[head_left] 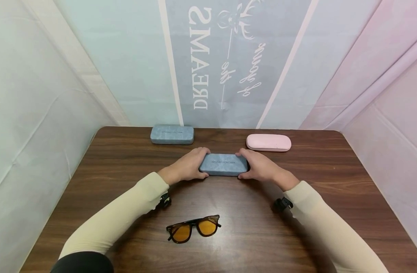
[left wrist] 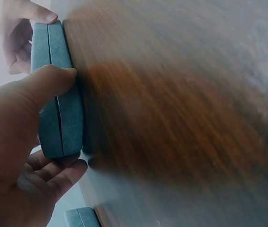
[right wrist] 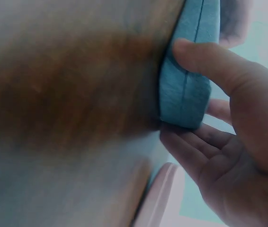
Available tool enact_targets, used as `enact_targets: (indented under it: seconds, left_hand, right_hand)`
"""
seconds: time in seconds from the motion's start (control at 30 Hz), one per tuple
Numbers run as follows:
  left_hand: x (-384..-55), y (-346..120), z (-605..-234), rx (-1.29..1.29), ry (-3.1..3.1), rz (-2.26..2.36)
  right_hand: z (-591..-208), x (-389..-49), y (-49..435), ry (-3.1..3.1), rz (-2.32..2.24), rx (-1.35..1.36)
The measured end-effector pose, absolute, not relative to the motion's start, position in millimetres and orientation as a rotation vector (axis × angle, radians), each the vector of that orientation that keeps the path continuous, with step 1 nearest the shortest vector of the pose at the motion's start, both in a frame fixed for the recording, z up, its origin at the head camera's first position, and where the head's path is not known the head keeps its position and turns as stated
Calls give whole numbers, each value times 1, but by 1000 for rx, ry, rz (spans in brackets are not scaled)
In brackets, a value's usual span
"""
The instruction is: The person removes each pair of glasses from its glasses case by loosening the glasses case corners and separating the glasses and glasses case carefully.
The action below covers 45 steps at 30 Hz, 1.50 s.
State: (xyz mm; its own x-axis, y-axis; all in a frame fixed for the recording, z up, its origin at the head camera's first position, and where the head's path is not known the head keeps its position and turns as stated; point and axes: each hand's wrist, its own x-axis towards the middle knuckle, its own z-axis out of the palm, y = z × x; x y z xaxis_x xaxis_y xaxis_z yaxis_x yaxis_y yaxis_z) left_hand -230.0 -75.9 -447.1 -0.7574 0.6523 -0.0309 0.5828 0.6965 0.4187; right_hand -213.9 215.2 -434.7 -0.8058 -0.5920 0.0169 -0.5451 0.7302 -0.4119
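Note:
Both hands hold a blue-grey glasses case [head_left: 224, 164] by its two ends, near the middle of the table. My left hand [head_left: 189, 164] grips its left end, the thumb along the near side and the fingers round the end and back. At the other end, my right hand [head_left: 262, 165] grips it in the same way. In the left wrist view a seam runs along the side of the case [left wrist: 58, 109], and its lid is down. The right wrist view shows the thumb pressed on the case [right wrist: 183, 90]. Black-framed sunglasses [head_left: 194, 228] with orange lenses lie nearer to me.
A second blue-grey glasses case [head_left: 172, 135] lies at the back left edge of the brown wooden table [head_left: 126, 189]. A pink glasses case [head_left: 268, 142] lies at the back right. A printed cloth [head_left: 225, 57] hangs behind the table, with pale cloth on both sides.

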Motion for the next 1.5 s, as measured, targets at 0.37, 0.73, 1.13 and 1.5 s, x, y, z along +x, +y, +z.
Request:
enact_targets:
  seconds: [0.37, 0.73, 1.13, 1.5]
  left_hand:
    - [-230, -75, -447, 970, 2716, 578]
    - [-231, -74, -446, 990, 2742, 565]
    - [-230, -75, -444, 986, 2716, 554]
    - [-234, -75, -442, 944, 2657, 656]
  right_hand:
    - [-423, -223, 213, 2767, -544, -914]
    - [-413, -232, 214, 2704, -554, -875]
    - [-402, -247, 211, 2532, -645, -765]
    - [-397, -255, 216, 2408, -709, -664]
